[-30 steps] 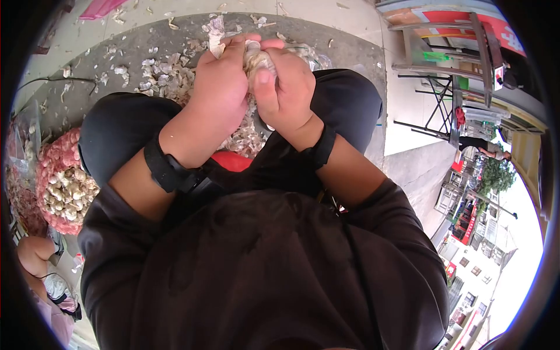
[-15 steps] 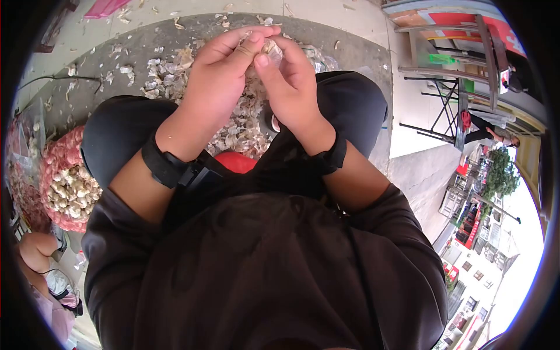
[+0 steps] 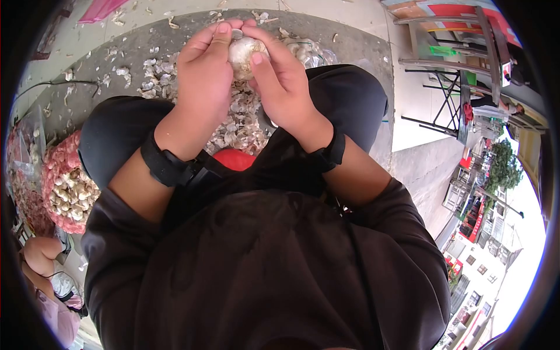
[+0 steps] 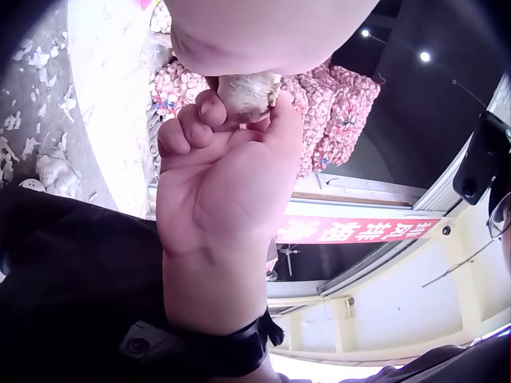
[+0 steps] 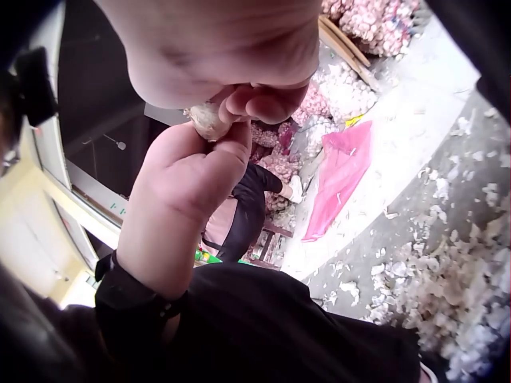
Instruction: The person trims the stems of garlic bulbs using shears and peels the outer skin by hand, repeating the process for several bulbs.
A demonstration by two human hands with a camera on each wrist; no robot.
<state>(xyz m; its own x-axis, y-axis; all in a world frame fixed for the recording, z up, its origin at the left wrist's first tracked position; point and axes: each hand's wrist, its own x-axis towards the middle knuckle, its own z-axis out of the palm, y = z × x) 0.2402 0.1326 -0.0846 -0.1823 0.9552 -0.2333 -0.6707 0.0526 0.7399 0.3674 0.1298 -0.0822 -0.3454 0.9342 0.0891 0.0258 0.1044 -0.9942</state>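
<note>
A whitish garlic bulb (image 3: 247, 60) is held up in front of the knees. My right hand (image 3: 287, 87) grips it from the right, thumb on its near side and fingers behind. My left hand (image 3: 205, 76) is at the bulb's left edge; its thumb and curled forefinger pinch a small grey, rounded piece (image 3: 237, 34) at the top. In the left wrist view the bulb (image 4: 249, 96) sits at the right hand's fingertips, with brown roots at one side. The right wrist view shows the bulb (image 5: 209, 121) partly covered by fingers.
Garlic skins (image 3: 239, 128) lie heaped between the knees, above something red (image 3: 233, 159). A pink mesh sack of garlic bulbs (image 3: 74, 195) stands at the left; a clear plastic bag (image 3: 309, 52) lies beyond the right knee. Pink plastic (image 5: 339, 175) lies on the floor.
A dangling strip of skin by my left hand is gone from there. The bulb, mostly covered by fingers before, now shows a broad white face. Both hands have shifted slightly left.
</note>
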